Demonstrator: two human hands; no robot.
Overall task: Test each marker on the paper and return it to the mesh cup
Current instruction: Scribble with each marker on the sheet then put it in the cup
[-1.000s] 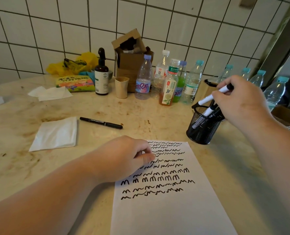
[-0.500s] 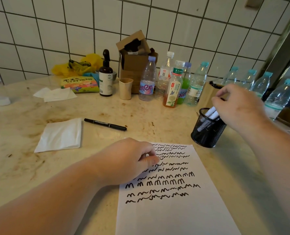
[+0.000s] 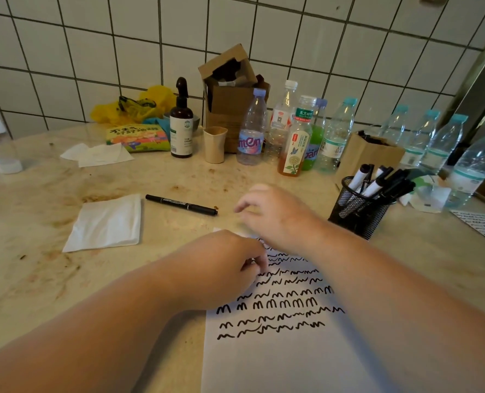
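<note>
**Empty Hand Reaches for the Loose Marker**

The paper [image 3: 278, 330] lies nearest, at six o'clock, its upper half filled with rows of black test squiggles and its lower half blank. It is pinned at its top left edge by the left hand [image 3: 224, 273], which is curled loosely, knuckles up, with nothing gripped; the sheet is presumably held so it will not slide under a pen.

Just beyond, toward twelve o'clock, the right hand [image 3: 272, 214] is blurred by motion above the paper's top edge. Its fingers appear spread and empty, though the blur leaves this uncertain. It is pointed toward the black marker [image 3: 181, 205] lying capped on the table [image 3: 37, 273] at ten o'clock, judged to be the next one for testing.

A folded napkin [image 3: 105, 222] rests at nine o'clock. At two o'clock the mesh cup [image 3: 359, 208] stands upright, well apart from the loose marker, and several markers are leaned inside it.

Farther back, bottles [image 3: 251, 131] and a cardboard box [image 3: 230, 100] are lined along the tiled wall.
</note>
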